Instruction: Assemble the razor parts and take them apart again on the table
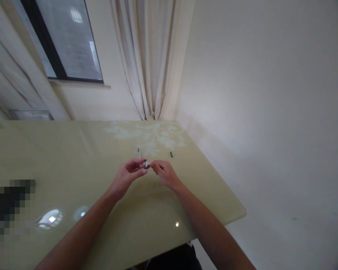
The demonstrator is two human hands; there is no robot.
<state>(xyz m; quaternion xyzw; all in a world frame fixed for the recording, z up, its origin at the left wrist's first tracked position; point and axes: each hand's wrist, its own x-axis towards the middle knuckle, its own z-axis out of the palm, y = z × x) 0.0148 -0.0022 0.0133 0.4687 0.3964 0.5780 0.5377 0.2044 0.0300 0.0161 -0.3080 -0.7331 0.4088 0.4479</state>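
Observation:
Above the glossy table, my left hand point(128, 173) pinches a small dark-and-silver piece point(144, 164) between thumb and fingers. My right hand point(165, 171) meets it from the other side, its fingers closed on the pale end point(148, 164) of what looks like the same piece. Its exact kind is too small to make out. Just behind my left fingers lies a thin white stick-like thing with a grey tip point(139, 150), its near end hidden by the hand. A short black piece point(171, 154) rests on the table beyond my right hand.
The pale green-yellow table point(214, 195) has a rounded corner at the right. A white wall point(270, 112) runs along its right side. Curtains point(150, 56) and a window point(70, 41) stand behind it. A blurred-out dark shape point(8, 202) is at the left.

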